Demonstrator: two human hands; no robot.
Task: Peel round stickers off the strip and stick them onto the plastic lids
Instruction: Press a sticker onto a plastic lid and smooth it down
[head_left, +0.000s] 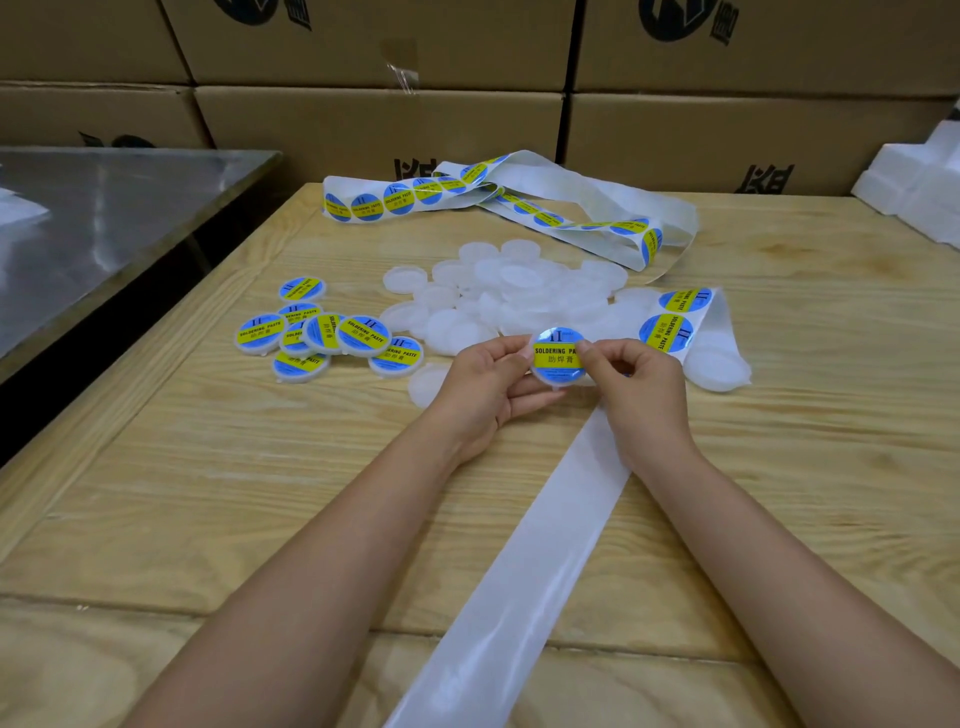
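Above the middle of the counter (218, 493): one lid (559, 383) is held up between both hands, face toward the camera, with a blue-and-yellow sticker (555, 354) covering its top.
Left hand (488, 384): fingers curled beneath the lid, thumb on its left rim, cradling it.
Right hand (636, 382): thumb and forefinger pinch the lid's right edge, the thumb tip lying over the end of the sticker's print.
Step in hand: by my reading, smoothing the sticker down and checking that it sits centred.
How to do it well: press from the middle outward to the rim so no bubble or lifted edge is left; brace the lid from underneath with the left hand so it does not flex; check for an even white margin all round before letting go.
Strip (519, 571): its stripped backing runs from the near edge up under the right wrist; two next stickers (667, 332) wait on it just right of the hands, and more of it lies looped toward the far edge.
Bare lids (519, 291): a loose heap just beyond the hands, many left.
Finished lids (322, 332): a cluster toward the left edge, where this one likely belongs.
Surroundings: cardboard boxes (379, 124) stacked behind the far edge; a metal table (104, 218) off the left side.
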